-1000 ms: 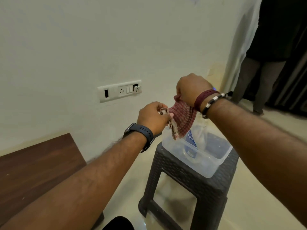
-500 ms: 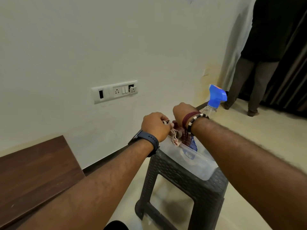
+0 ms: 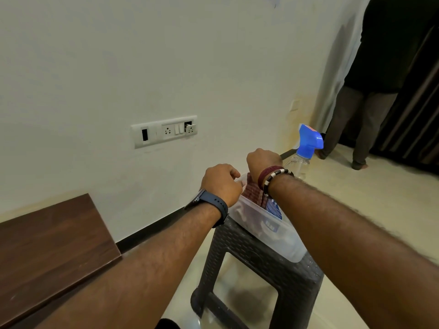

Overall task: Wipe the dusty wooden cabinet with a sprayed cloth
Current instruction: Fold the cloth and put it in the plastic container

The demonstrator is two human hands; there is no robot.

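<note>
A red checked cloth (image 3: 253,194) lies bunched inside a clear plastic tub (image 3: 280,241) on a dark plastic stool (image 3: 273,269). My left hand (image 3: 222,184) is closed at the tub's near-left rim, touching the cloth. My right hand (image 3: 262,160) is closed on the cloth from above, fingers hidden. A clear spray bottle with a blue trigger head (image 3: 308,141) stands in the tub behind my right wrist. The brown wooden cabinet top (image 3: 47,245) is at the lower left.
A white wall with a socket panel (image 3: 165,131) runs behind the stool. A person in dark clothes (image 3: 370,103) stands at the far right by a dark curtain. Glossy cream floor surrounds the stool.
Both hands have lowered the cloth from above the tub down into it. The spray bottle's blue head has come into view behind my right wrist.
</note>
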